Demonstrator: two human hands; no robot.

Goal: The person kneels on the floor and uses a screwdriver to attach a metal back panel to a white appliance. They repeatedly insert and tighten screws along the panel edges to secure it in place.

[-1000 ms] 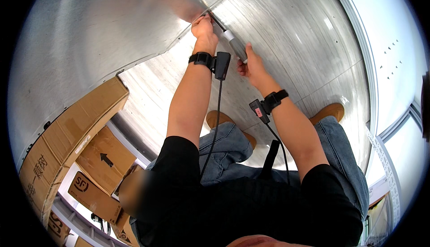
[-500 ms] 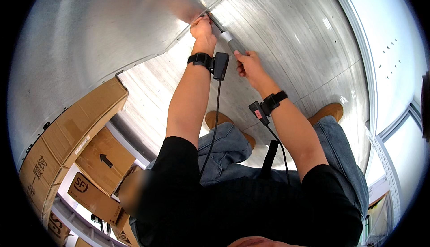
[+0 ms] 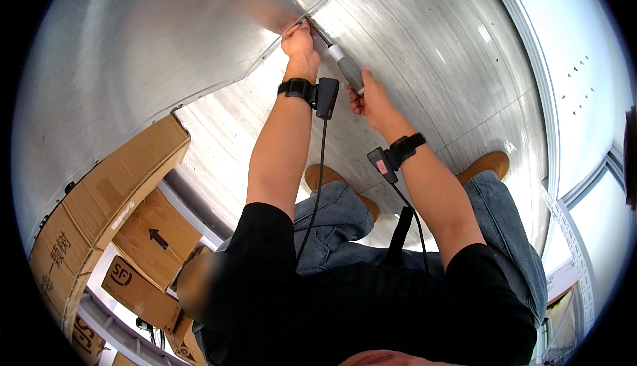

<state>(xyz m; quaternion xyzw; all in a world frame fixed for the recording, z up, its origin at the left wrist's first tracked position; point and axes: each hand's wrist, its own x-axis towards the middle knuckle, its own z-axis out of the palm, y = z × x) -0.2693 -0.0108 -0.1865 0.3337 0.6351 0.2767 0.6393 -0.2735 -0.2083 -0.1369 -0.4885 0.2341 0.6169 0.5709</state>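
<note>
A screwdriver (image 3: 350, 72) with a grey handle and a dark shaft slants up and left, its tip at the lower edge of a large metal panel (image 3: 166, 41). My right hand (image 3: 373, 103) holds the rear end of the handle, the thumb stretched along its side and the fingers curled beneath. At the panel's edge, close to the screwdriver tip, my left hand (image 3: 300, 39) is closed with its fingers pinched together. Whatever those fingers grip is hidden. Each wrist wears a black strap with a small cabled box.
Pale wood-look floor (image 3: 424, 41) lies under the panel and my brown shoes (image 3: 488, 165). Cardboard boxes (image 3: 159, 233) are stacked at the lower left, one long flattened carton (image 3: 106, 200) against the panel. A white panel (image 3: 564, 54) with small holes stands on the right.
My right thumb has lifted from across the handle to point upward, and the right fingers have shifted around the handle's end. My left hand stays at the panel edge.
</note>
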